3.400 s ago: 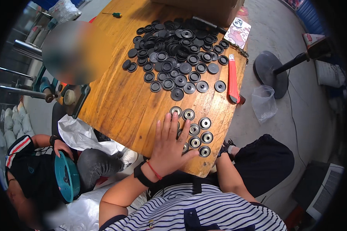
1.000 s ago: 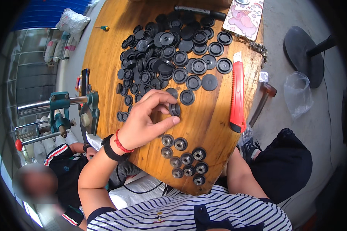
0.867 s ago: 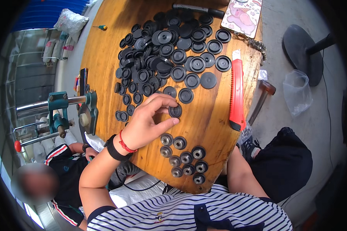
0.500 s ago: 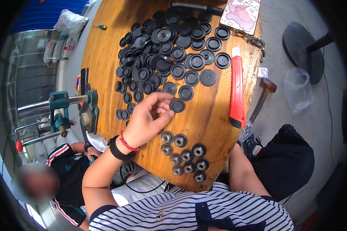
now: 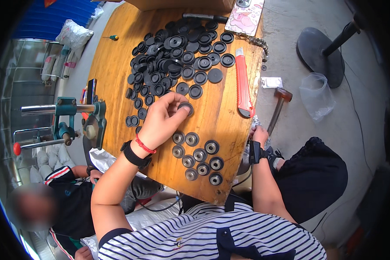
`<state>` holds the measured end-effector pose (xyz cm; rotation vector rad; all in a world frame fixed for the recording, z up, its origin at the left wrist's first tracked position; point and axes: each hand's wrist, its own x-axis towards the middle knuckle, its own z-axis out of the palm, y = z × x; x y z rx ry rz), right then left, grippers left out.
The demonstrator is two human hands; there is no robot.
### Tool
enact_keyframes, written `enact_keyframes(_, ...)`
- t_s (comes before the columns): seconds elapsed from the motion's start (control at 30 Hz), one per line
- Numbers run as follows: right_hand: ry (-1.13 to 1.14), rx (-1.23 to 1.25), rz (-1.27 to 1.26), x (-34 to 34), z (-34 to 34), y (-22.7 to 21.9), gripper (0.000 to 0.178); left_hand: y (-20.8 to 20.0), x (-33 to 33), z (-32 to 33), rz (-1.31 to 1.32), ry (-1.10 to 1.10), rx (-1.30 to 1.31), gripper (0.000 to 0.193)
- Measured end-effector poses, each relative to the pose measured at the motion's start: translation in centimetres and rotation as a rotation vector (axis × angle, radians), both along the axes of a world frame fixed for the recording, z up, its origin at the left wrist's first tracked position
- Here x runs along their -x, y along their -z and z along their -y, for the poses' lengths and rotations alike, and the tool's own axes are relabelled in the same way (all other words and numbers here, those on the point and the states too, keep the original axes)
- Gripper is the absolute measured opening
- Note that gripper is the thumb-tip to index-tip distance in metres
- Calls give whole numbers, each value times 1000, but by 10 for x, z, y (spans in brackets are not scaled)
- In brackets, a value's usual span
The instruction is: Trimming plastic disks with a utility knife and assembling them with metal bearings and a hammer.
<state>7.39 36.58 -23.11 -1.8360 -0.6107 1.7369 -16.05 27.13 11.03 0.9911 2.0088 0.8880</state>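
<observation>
Between the thumb and fingers of my left hand (image 5: 162, 118) is a black round cap (image 5: 186, 108), held just above the wooden table (image 5: 208, 119). Beyond that hand spreads a large heap of similar black caps (image 5: 164, 63), some lying singly on its right side. Closer to me, several black caps with metal bearings (image 5: 199, 154) set in them stand in a loose group. My right hand (image 5: 259, 135) is down beside the table's right edge, at a clear plastic bag (image 5: 255, 122). Its fingers are partly hidden there, and what they touch is unclear.
A red box cutter (image 5: 243, 86) lies along the right edge, near a phone in a pink case (image 5: 244, 17). A black marker (image 5: 203, 17) and a cardboard box (image 5: 182, 4) are at the back. A hammer (image 5: 279, 104) stands right; a green clamp (image 5: 67, 117) and a seated person are left.
My left hand has closed on the cap and drawn it slightly left and up. My right hand has come into view beside the table's edge. The whole view has shifted.
</observation>
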Motion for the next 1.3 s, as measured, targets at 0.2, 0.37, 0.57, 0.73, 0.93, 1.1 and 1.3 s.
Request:
enact_keyframes(0.2, 213, -1072, -14, 23, -60, -221, 20, -21, -51, 37, 354, -198, -131, 20)
enact_keyframes(0.37, -784, -1532, 579, 54, -48, -298, 31, -12, -103, 73, 482, -328, -328, 15)
enact_keyframes(0.57, -820, -1458, 675, 22, -33, -281, 57, -14, -144, 110, 677, -393, -316, 8)
enact_keyframes(0.73, -671, -569, -426, -44, 30, -326, 60, 7, -163, 133, 866, -361, -414, 10)
enact_keyframes(0.93, -1059, -645, -505, -105, 89, -315, 47, 11, -160, 145, 967, -221, -243, 9)
enact_keyframes(1.1, -1312, -1343, -309, -107, 82, -302, 42, 8, -168, 151, 1014, -192, -208, 10)
enact_keyframes(1.3, -1206, -1677, -112, -86, 103, -312, 39, 7, -170, 157, 980, -131, -214, 14)
